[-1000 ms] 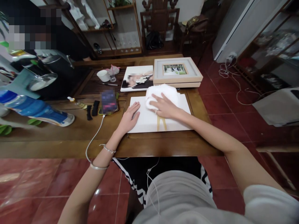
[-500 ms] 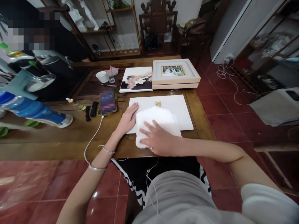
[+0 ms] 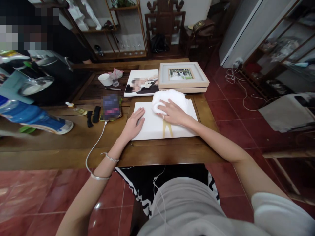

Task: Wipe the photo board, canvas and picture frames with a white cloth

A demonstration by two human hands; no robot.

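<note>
Your right hand [image 3: 173, 113] lies palm-down on the folded white cloth [image 3: 169, 98], fingers loosely spread over its top and pressing rather than pinching. The cloth sits at the far end of the white board [image 3: 150, 127], at about 1 o'clock from the board's middle, with its far edge just beside the wooden frame [image 3: 182, 76]. Your left hand [image 3: 133, 124] rests flat at the board's 9 o'clock edge, fingers straight and nearly together, pinning it to the table [image 3: 159, 152]. A tan fitting [image 3: 167, 131] shows on the board at 5 o'clock from your right hand. The likeliest trouble is the board sliding: it is held on one side only, so a hard push toward 12 o'clock could pivot it and knock it into the frame or the photo print [image 3: 142, 83] at 11 o'clock. The cloth could also catch on the tan fitting and bunch up under your palm. Mind your left forearm too, since the phone [image 3: 110, 106] lies close at 9 o'clock and its charging cable [image 3: 94, 147] trails off the table edge beside your wrist; a snag there could drag the phone.
</note>
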